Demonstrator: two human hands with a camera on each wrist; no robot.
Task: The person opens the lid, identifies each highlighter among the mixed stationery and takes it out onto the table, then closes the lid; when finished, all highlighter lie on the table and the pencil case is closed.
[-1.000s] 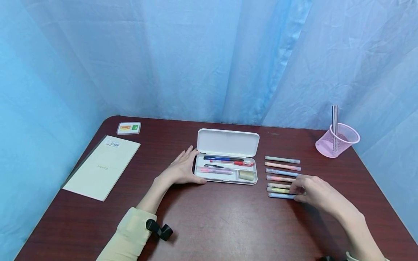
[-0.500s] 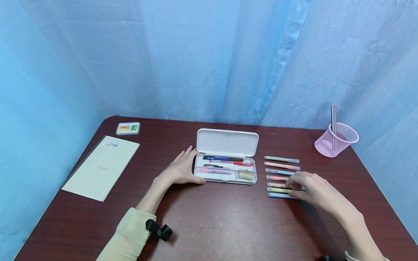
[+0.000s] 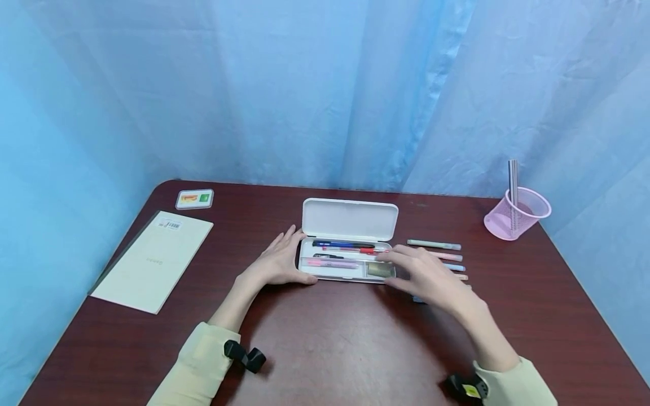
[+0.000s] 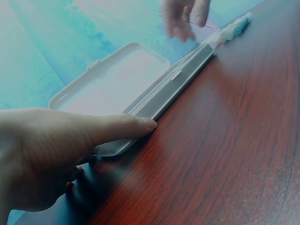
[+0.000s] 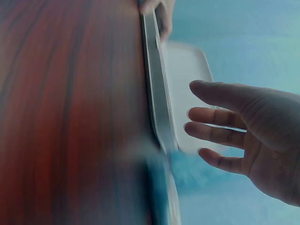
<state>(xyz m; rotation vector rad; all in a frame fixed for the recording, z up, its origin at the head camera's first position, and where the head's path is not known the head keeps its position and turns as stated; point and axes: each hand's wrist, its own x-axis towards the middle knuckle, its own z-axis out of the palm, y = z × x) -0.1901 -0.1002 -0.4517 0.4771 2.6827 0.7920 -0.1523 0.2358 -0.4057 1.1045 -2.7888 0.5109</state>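
A white pencil case (image 3: 350,220) lies on the table with its lid raised. Inside are a blue pen (image 3: 337,245), a red-capped pen (image 3: 367,251), a black-tipped pen, a pink marker (image 3: 330,263) and a small olive block (image 3: 378,269). My left hand (image 3: 278,265) grips the case's left end, thumb along the front edge and fingers at the back. Over the right end hovers my right hand (image 3: 431,276); the right wrist view shows its fingers (image 5: 213,133) apart with nothing between them. Several pastel markers (image 3: 434,245) lie in a row to the right, partly hidden by that hand.
At the table's back right stands a pink mesh pen cup (image 3: 525,214) with striped sticks (image 3: 513,183) in it. A cream notebook (image 3: 154,262) lies on the left, with a small white card-like item (image 3: 195,199) behind it. Blue curtain (image 3: 284,96) surrounds the table.
My right hand has left the lower markers and moved leftward to the case's right end. The left hand keeps its hold on the case. The head view has shifted slightly.
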